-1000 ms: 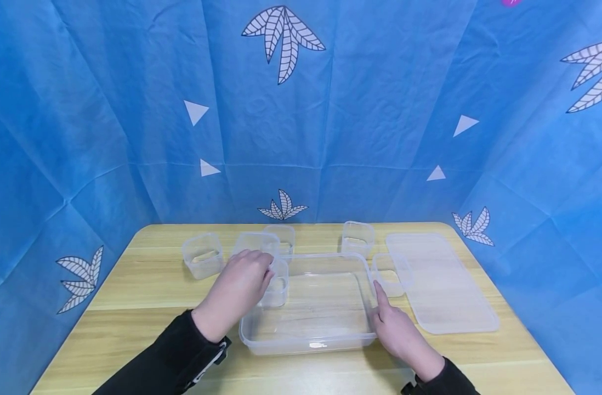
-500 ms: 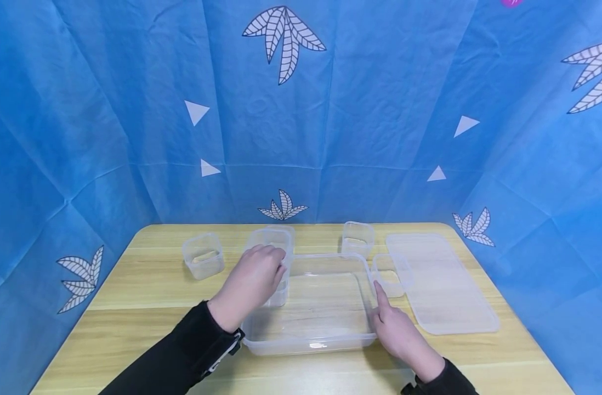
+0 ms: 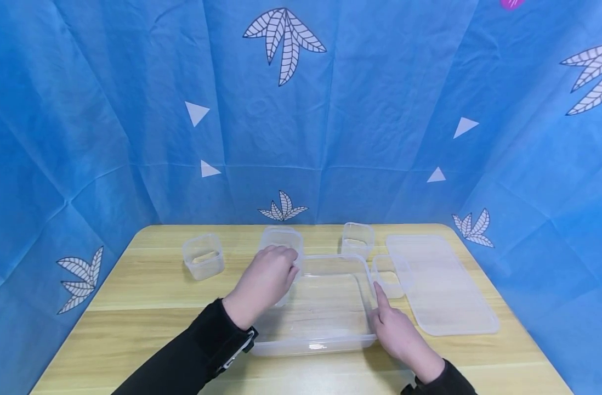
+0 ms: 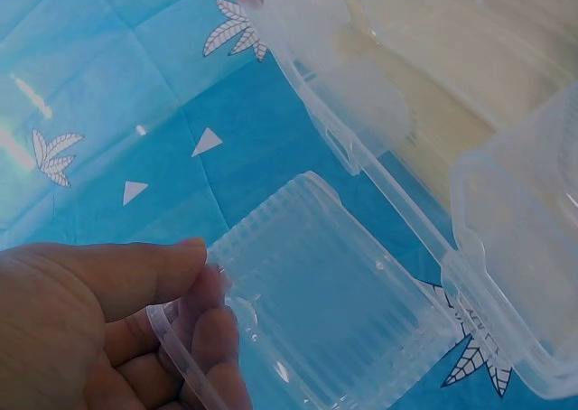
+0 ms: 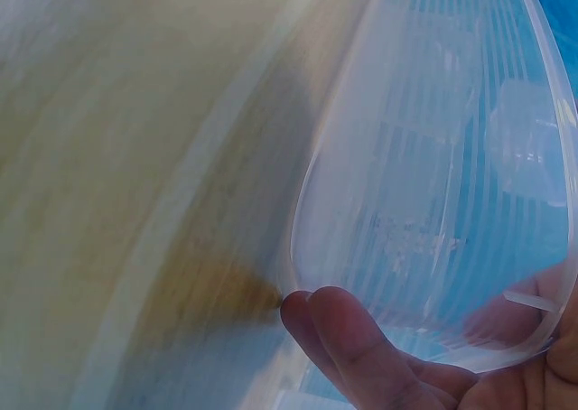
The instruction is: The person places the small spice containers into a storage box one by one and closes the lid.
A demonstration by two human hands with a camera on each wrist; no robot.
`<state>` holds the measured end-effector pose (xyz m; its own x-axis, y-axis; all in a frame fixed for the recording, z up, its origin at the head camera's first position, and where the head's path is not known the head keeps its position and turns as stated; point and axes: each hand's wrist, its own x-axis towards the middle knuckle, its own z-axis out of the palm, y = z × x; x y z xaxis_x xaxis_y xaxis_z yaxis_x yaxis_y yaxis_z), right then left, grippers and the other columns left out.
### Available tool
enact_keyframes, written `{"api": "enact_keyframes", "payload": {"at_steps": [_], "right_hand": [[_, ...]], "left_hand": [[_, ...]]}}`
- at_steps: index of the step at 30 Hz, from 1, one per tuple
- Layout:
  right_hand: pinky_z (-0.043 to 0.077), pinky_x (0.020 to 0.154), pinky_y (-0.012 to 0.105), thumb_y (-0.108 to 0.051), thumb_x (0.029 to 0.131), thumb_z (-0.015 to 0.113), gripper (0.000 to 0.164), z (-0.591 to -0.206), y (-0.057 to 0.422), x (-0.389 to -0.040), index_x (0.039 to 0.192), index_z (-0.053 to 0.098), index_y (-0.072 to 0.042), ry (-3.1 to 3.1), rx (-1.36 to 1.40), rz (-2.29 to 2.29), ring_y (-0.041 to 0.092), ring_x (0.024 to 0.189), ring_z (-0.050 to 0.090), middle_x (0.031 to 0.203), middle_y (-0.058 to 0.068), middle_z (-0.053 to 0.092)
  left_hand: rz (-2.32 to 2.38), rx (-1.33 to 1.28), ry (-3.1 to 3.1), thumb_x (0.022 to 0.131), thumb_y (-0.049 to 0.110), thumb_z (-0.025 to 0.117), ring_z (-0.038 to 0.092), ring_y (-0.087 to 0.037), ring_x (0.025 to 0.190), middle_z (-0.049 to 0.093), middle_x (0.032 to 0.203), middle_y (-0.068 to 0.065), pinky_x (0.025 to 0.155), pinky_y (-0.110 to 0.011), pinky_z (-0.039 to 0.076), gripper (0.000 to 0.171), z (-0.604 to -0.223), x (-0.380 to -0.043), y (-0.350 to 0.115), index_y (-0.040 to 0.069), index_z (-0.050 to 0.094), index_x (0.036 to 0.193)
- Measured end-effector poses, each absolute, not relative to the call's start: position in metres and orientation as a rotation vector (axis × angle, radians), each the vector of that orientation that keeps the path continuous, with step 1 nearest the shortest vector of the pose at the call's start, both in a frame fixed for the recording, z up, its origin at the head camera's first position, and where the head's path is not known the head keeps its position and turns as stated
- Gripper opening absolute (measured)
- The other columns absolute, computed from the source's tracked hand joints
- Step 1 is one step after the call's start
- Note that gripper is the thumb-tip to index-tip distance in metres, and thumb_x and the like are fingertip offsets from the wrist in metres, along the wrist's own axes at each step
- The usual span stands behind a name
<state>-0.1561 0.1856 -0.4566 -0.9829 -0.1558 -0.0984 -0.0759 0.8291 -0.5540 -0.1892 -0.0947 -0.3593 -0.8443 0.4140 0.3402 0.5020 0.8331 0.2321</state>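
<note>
My left hand (image 3: 268,282) pinches the rim of a small clear plastic box (image 4: 316,293) between thumb and fingers, above the left back part of a large clear plastic container (image 3: 311,346). Another small box (image 4: 524,211) stands inside that container at its left end, mostly hidden by the left hand in the head view. My right hand (image 3: 397,329) holds the container at its front right corner. Its index finger stretches along the right side, while in the right wrist view its fingers (image 5: 348,329) bear against the wall.
A flat translucent lid (image 3: 454,296) lies at the right of the wooden table. More small clear boxes stand around the container: one at the left (image 3: 203,263), one at the back right (image 3: 357,241), one beside the right wall (image 3: 387,278). A blue patterned cloth (image 3: 380,109) hangs behind.
My left hand has carried the small box rightward, from left of the container's back corner to over its left back part. The right hand and the container keep their places.
</note>
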Motion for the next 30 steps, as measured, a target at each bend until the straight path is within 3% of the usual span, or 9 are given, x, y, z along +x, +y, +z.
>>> {"api": "enact_keyframes", "payload": {"at_steps": [6, 13, 24, 30], "right_hand": [[0.045, 0.064, 0.037, -0.009, 0.102, 0.041, 0.063, -0.456, 0.187, -0.156, 0.157, 0.012, 0.006, 2.872, -0.185, -0.858, 0.015, 0.060, 0.049, 0.073, 0.000, 0.058], [0.043, 0.061, 0.036, -0.010, 0.103, 0.040, 0.063, -0.456, 0.187, -0.155, 0.157, 0.011, 0.005, 2.866, -0.182, -0.869, 0.016, 0.056, 0.046, 0.064, 0.000, 0.050], [0.042, 0.060, 0.035, -0.010, 0.103, 0.040, 0.064, -0.456, 0.188, -0.158, 0.157, 0.010, 0.005, 2.870, -0.179, -0.871, 0.016, 0.056, 0.046, 0.073, 0.000, 0.057], [0.048, 0.068, 0.039, -0.007, 0.101, 0.043, 0.064, -0.457, 0.188, -0.157, 0.156, 0.014, 0.006, 2.883, -0.191, -0.864, 0.014, 0.064, 0.053, 0.094, 0.010, 0.070]], "left_hand": [[-0.481, -0.719, -2.741, 0.093, 0.010, 0.070, 0.055, -0.019, 0.071, 0.055, 0.070, 0.003, 0.075, -0.040, 0.050, 0.018, -0.361, -0.192, -0.085, 0.012, 0.061, 0.077], [-0.469, -0.782, -2.740, 0.093, 0.009, 0.069, 0.050, -0.017, 0.067, 0.049, 0.066, 0.005, 0.075, -0.038, 0.049, 0.023, -0.363, -0.195, -0.073, 0.013, 0.057, 0.073], [-0.422, -0.825, -2.732, 0.091, 0.011, 0.071, 0.051, -0.017, 0.064, 0.051, 0.065, 0.003, 0.070, -0.036, 0.050, 0.020, -0.372, -0.199, -0.059, 0.011, 0.060, 0.074], [-0.410, -0.821, -2.739, 0.091, 0.012, 0.071, 0.053, -0.016, 0.064, 0.053, 0.066, 0.002, 0.067, -0.034, 0.051, 0.018, -0.378, -0.199, -0.056, 0.010, 0.062, 0.076]]}}
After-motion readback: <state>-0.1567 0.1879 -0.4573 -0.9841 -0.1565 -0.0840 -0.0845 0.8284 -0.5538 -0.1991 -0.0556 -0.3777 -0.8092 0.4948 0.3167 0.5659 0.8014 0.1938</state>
